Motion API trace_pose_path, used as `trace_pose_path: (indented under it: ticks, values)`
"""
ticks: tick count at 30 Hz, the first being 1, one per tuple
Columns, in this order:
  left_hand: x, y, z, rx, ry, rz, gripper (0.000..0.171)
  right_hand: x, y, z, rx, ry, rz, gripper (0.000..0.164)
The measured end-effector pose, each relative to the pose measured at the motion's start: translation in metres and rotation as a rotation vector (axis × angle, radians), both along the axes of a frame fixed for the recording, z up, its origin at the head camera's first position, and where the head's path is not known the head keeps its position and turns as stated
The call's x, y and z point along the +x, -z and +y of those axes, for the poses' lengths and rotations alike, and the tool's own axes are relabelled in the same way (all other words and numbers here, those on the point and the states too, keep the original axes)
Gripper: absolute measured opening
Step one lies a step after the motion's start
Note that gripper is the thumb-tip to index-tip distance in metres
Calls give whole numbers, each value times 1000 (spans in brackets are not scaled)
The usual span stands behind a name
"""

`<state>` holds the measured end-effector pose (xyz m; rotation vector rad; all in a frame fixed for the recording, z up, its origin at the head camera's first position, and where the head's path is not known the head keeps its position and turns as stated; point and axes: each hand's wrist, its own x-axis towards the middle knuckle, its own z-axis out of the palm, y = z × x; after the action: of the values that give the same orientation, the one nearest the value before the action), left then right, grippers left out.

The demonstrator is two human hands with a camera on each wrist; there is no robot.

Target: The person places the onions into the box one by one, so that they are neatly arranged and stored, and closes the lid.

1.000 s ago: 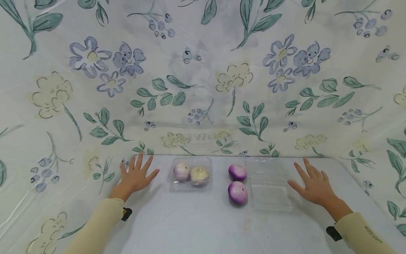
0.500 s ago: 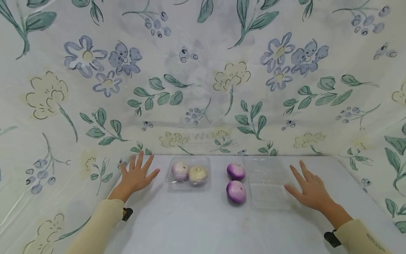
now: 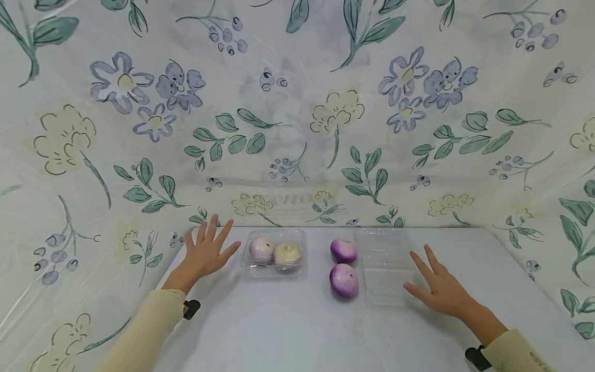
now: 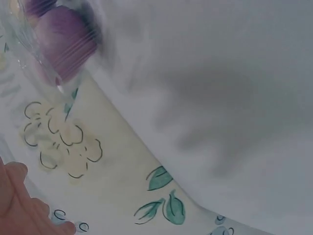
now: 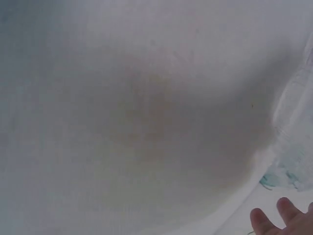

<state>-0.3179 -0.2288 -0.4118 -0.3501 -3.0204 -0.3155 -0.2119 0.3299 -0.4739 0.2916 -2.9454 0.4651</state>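
Note:
My left hand (image 3: 204, 253) hovers with fingers spread at the left of the table, beside a closed clear plastic clamshell box (image 3: 248, 271). Inside the box sit a pale purple onion (image 3: 261, 250) and a yellowish-white onion (image 3: 288, 255). In the left wrist view, a purple onion (image 4: 66, 41) shows through the plastic, and fingers (image 4: 24, 205) enter at the lower left. My right hand (image 3: 439, 287), fingers spread and holding nothing, is by the right side of an open clear clamshell box (image 3: 388, 287). Left of that box lie two loose purple onions, one farther back (image 3: 344, 250) and one nearer (image 3: 344, 280).
The onions and boxes stand toward the back of a white table (image 3: 279, 330). Right behind its far edge hangs a floral-patterned sheet (image 3: 288, 113), which also runs along both sides.
The right hand has moved left, closer to the open box. The left hand has shifted slightly right and up. Both stay spread; the whole view has drifted a little.

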Motion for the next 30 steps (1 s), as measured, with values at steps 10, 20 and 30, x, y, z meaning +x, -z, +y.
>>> trace_pose_path:
  ticks: [10,20,30]
  values:
    - [5,-9,25,-17,70,22,78,2,-2,-6,-50,2,-62,91]
    - [10,-7,50,-32,162,44,84,0,-3,-13,-78,-2,-130,113]
    - [16,-11,87,-44,268,67,82,-8,-4,-9,-157,33,-243,124]
